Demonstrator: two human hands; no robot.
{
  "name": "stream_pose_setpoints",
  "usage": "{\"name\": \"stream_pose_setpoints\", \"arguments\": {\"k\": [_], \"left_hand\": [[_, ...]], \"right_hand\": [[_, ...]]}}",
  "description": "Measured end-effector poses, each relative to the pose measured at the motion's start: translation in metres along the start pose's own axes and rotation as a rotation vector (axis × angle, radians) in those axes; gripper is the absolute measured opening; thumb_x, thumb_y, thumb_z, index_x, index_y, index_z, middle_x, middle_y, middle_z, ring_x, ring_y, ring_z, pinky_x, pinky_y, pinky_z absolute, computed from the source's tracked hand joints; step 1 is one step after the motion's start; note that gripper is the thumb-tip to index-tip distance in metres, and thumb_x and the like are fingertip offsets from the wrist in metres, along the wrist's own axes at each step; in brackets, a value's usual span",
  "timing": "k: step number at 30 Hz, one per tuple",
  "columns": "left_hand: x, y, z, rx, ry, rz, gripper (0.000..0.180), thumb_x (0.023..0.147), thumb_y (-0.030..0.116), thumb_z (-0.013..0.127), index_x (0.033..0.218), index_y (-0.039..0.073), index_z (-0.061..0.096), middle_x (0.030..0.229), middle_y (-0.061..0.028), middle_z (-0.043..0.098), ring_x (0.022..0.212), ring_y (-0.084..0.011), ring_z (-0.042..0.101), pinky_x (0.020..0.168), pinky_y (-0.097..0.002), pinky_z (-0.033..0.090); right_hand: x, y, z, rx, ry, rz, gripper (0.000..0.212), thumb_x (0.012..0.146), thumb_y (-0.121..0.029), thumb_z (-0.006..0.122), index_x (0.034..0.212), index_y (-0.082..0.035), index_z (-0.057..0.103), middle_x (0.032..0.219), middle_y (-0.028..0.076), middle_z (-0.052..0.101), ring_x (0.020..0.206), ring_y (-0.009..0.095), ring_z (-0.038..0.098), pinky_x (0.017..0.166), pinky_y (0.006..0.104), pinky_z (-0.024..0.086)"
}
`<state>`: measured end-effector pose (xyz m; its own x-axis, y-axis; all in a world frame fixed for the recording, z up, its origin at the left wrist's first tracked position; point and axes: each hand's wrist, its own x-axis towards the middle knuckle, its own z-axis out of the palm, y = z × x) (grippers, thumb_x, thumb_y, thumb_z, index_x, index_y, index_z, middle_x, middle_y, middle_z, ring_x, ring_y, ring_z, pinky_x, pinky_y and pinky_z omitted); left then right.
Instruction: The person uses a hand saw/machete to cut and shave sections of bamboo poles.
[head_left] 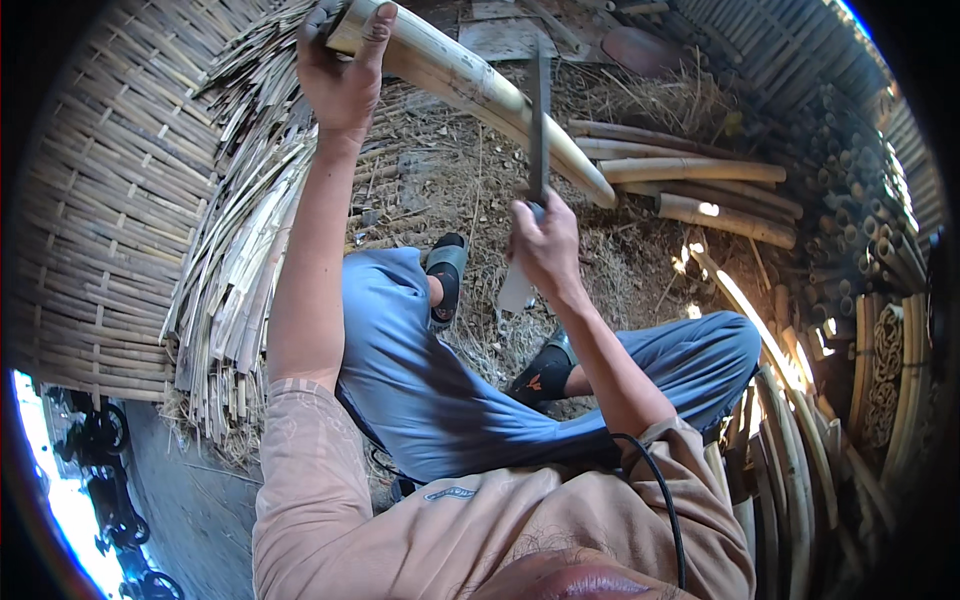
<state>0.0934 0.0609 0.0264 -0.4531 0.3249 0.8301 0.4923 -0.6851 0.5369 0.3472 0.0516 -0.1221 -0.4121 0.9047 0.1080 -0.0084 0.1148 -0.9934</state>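
A long pale piece of bamboo point(455, 75) slants across the top middle, its upper end at the left and its lower end pointing down to the right. My left hand point(342, 90) grips that upper end, with the thumb on top. My right hand point(546, 245) is closed around the handle of a long knife point(541, 125). The dark blade points up and crosses the bamboo near its lower end; whether it touches or cuts in, I cannot tell. A pale, flat end point(515, 289) sticks out below my right fist.
Split bamboo strips point(235, 310) are heaped at the left against a woven bamboo wall point(110, 200). Cut bamboo lengths point(700, 170) lie on the shaving-strewn floor at the right. Stacked bamboo tubes point(885, 240) fill the far right. My bent legs point(400, 350) lie below my hands.
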Motion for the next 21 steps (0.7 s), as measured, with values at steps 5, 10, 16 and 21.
{"name": "stream_pose_setpoints", "arguments": {"k": [5, 10, 16, 21], "left_hand": [[-0.007, 0.036, 0.038, 0.206, 0.111, 0.183, 0.058, 0.072, 0.033, 0.085, 0.116, 0.001, 0.064, 0.099, -0.0054, 0.066, 0.088, -0.024, 0.064, 0.082, -0.0322, 0.052], [-0.018, 0.024, 0.037, 0.124, 0.113, 0.156, 0.044, 0.087, 0.024, 0.086, 0.117, 0.002, 0.063, 0.107, -0.0073, 0.071, 0.094, -0.0122, 0.066, 0.087, -0.0272, 0.055], [-0.014, 0.035, 0.039, -0.031, 0.268, -0.16, 0.064, 0.066, 0.021, 0.096, 0.118, 0.001, 0.064, 0.109, -0.0141, 0.07, 0.099, -0.0273, 0.068, 0.089, -0.0499, 0.057], [-0.008, 0.069, 0.045, 0.077, 0.22, -0.231, 0.037, 0.075, 0.023, 0.082, 0.105, 0.003, 0.072, 0.108, -0.0121, 0.067, 0.101, -0.0279, 0.064, 0.089, -0.0498, 0.056]], "right_hand": [[-0.005, -0.021, 0.009, -0.359, 0.149, -0.693, 0.057, 0.089, 0.0, 0.058, 0.144, 0.006, 0.045, 0.073, 0.02, 0.062, 0.061, 0.036, 0.064, 0.058, 0.0451, 0.051], [0.006, 0.048, -0.048, -0.508, 0.119, -0.031, 0.03, 0.09, -0.002, 0.056, 0.119, 0.007, 0.057, 0.073, 0.02, 0.068, 0.064, 0.035, 0.069, 0.063, 0.0448, 0.057], [-0.028, 0.112, -0.056, 0.012, 0.185, 0.321, 0.008, 0.094, -0.009, 0.058, 0.094, -0.001, 0.061, 0.069, 0.004, 0.063, 0.057, 0.014, 0.063, 0.051, 0.0332, 0.051], [-0.06, 0.141, -0.072, 0.098, 0.373, 0.602, 0.014, 0.093, -0.015, 0.06, 0.091, -0.002, 0.064, 0.069, 0.004, 0.061, 0.057, 0.014, 0.058, 0.051, 0.0338, 0.047]]}}
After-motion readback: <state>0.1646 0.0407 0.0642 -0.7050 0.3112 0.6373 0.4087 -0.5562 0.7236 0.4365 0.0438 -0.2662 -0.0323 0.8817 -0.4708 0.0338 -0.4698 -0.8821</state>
